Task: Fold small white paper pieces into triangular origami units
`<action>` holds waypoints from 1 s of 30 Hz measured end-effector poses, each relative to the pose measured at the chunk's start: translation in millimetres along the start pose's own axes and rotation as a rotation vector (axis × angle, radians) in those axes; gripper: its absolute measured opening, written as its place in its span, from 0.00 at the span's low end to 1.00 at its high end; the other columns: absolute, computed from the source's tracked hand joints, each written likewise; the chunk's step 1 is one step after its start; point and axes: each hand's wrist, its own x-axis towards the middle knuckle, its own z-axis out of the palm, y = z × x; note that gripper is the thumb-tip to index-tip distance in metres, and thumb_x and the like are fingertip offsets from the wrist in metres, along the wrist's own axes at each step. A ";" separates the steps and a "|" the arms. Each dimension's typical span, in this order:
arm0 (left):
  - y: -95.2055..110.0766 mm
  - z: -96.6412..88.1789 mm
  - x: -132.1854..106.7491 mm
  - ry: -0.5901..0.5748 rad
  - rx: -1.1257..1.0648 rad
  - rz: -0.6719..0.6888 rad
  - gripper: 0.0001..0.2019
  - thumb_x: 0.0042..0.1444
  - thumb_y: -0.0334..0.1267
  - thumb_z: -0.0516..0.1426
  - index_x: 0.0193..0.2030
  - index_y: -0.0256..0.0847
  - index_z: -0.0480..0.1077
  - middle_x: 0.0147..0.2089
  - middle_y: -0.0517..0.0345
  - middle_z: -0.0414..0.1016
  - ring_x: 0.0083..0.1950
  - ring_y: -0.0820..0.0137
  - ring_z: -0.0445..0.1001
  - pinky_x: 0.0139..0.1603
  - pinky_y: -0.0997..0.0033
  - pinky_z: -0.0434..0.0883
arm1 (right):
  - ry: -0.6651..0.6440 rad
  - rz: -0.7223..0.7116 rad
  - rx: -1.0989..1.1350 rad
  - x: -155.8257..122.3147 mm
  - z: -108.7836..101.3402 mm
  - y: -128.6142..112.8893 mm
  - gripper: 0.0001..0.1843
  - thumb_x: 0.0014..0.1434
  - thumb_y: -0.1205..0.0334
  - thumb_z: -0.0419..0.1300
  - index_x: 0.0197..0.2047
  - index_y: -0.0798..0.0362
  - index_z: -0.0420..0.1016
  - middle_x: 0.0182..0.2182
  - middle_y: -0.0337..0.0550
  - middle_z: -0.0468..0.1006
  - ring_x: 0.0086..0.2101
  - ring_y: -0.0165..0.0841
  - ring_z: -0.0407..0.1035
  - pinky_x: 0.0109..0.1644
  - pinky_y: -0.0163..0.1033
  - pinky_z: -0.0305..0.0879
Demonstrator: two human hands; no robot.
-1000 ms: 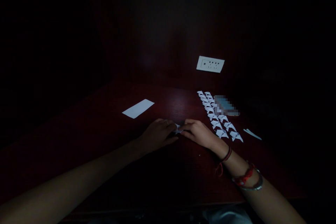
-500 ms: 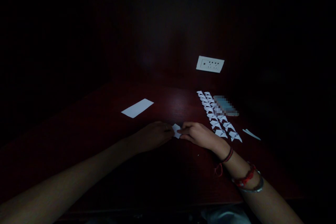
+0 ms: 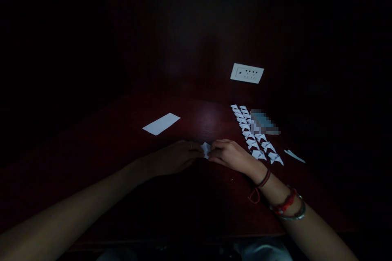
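Observation:
Between my two hands is a small folded white paper (image 3: 206, 149), low over the dark red table (image 3: 196, 195). My left hand (image 3: 180, 157) pinches its left side; a ring shows on one finger. The fingers of my right hand (image 3: 229, 155) close on its right side and cover part of it. Cords and bracelets circle my right wrist. Beyond my left hand lies a flat white paper strip (image 3: 161, 124). To the right of my right hand, several folded white paper pieces (image 3: 252, 144) stand in two slanting rows.
A blurred flat rectangular object (image 3: 266, 122) lies beside the folded rows. Farther right is a thin white strip (image 3: 294, 155). A white power socket (image 3: 247, 73) is on the dark wall behind the table. The surroundings are very dark.
My right fingers have shifted slightly over the folded paper, so less of it shows. My left hand stays on it. The whole view has moved a little.

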 end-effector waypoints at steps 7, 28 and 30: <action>-0.7 -1.8 -1.2 -0.023 -0.063 -0.011 0.20 0.54 0.26 0.48 0.53 0.45 0.59 0.54 0.58 0.61 0.56 0.69 0.57 0.55 0.63 0.56 | -0.003 -0.002 0.012 2.0 3.2 -1.4 0.10 0.58 0.64 0.48 0.35 0.56 0.70 0.31 0.43 0.69 0.32 0.28 0.63 0.39 0.34 0.58; -2.2 -0.2 -2.9 -0.010 -0.007 0.016 0.20 0.55 0.29 0.48 0.55 0.48 0.58 0.54 0.58 0.63 0.52 0.67 0.62 0.50 0.63 0.60 | 0.072 0.184 0.416 8.5 15.5 10.6 0.05 0.52 0.70 0.51 0.29 0.57 0.68 0.25 0.37 0.68 0.25 0.23 0.59 0.30 0.28 0.54; -3.2 1.4 -3.2 -0.029 -0.013 0.000 0.21 0.55 0.29 0.47 0.55 0.49 0.57 0.54 0.60 0.63 0.51 0.68 0.63 0.51 0.63 0.59 | 0.086 0.213 0.436 8.6 15.7 10.1 0.04 0.51 0.70 0.52 0.28 0.57 0.68 0.24 0.36 0.67 0.25 0.23 0.58 0.29 0.27 0.54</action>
